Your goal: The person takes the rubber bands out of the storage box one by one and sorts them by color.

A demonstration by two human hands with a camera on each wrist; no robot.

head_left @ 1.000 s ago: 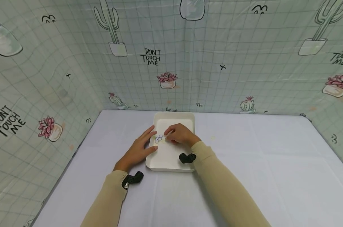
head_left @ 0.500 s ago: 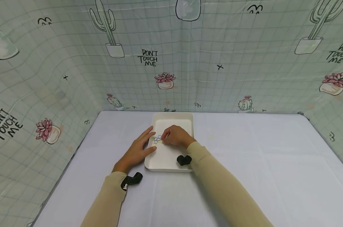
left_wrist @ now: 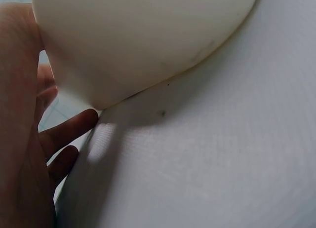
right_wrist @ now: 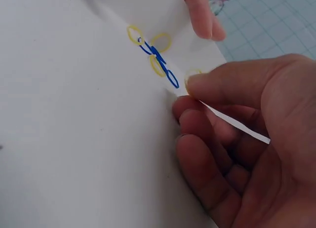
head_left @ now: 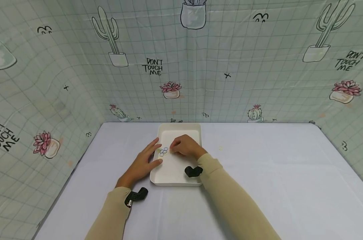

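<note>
While a white cloth covers the table (head_left: pixel 259 173) and cactus-print sheeting (head_left: pixel 229 66) walls it on three sides, one white tray (head_left: pixel 172 176) sits at centre. Inside it lies a cluster of small rings (head_left: pixel 163 151), yellow and blue, linked together; I count about six, though overlap blurs that. Left hand (head_left: pixel 142 163) lies flat, fingers spread over the tray's left rim. Right hand (head_left: pixel 186 146) curls in from the right, fingertips (right_wrist: pixel 197 82) pinching a yellow ring at the cluster's edge.
</note>
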